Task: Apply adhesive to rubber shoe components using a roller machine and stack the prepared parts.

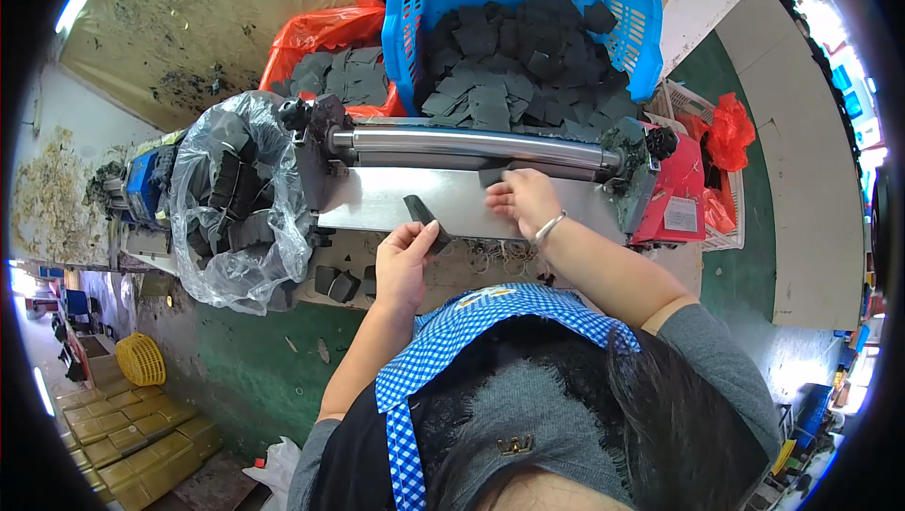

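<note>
My left hand (403,255) pinches a thin black rubber-like strip (421,213) between thumb and fingers, over the front edge of a metal feed plate (396,192). My right hand (530,202) is over the plate further right, its fingers apart and loosely bent. The tip of its index finger meets a small flat dark piece (492,174), which lies up against the machine's rollers. Two shiny metal rollers (471,142) run across behind the plate. Whether the dark piece is between the rollers I cannot tell.
Behind the rollers, a blue plastic basket (648,35) holds many dark square pieces, beside a red bag (316,32) of similar ones. A clear plastic bag (236,280) of black blocks stands left. A red machine housing (674,186) is at right. Several black blocks (337,282) sit below the plate.
</note>
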Available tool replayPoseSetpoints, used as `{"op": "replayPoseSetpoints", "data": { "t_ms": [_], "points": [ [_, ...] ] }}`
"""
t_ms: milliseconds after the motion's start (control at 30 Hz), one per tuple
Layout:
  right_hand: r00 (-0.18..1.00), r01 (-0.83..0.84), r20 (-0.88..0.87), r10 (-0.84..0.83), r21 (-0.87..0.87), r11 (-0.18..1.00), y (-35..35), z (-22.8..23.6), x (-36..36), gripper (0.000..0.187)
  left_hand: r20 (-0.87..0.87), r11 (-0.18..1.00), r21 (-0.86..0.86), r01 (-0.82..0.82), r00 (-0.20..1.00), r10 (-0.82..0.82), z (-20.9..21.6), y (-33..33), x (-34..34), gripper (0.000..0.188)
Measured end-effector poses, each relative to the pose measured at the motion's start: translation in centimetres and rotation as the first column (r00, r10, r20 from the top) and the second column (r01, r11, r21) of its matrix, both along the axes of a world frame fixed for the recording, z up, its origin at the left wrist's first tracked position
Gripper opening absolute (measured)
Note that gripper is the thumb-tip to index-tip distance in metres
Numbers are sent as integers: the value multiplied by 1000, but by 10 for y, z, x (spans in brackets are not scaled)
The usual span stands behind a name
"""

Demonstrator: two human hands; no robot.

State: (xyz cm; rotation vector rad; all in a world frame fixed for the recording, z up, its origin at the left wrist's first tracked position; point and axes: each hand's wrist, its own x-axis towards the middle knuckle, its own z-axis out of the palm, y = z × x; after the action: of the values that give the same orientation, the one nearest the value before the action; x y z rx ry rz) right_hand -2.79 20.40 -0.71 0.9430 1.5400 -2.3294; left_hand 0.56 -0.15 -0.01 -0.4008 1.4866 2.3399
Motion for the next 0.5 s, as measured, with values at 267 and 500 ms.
{"op": "replayPoseSetpoints", "data": {
  "t_ms": [267,500],
  "points": [
    [799,-475,-251,546,293,830,-28,20,27,17,24,997,8,70,997,-70,0,5,0,8],
    [997,-72,16,71,63,995,-2,-3,2,18,12,999,-22,40,999,-40,6,3,-2,9]
  ]
}}
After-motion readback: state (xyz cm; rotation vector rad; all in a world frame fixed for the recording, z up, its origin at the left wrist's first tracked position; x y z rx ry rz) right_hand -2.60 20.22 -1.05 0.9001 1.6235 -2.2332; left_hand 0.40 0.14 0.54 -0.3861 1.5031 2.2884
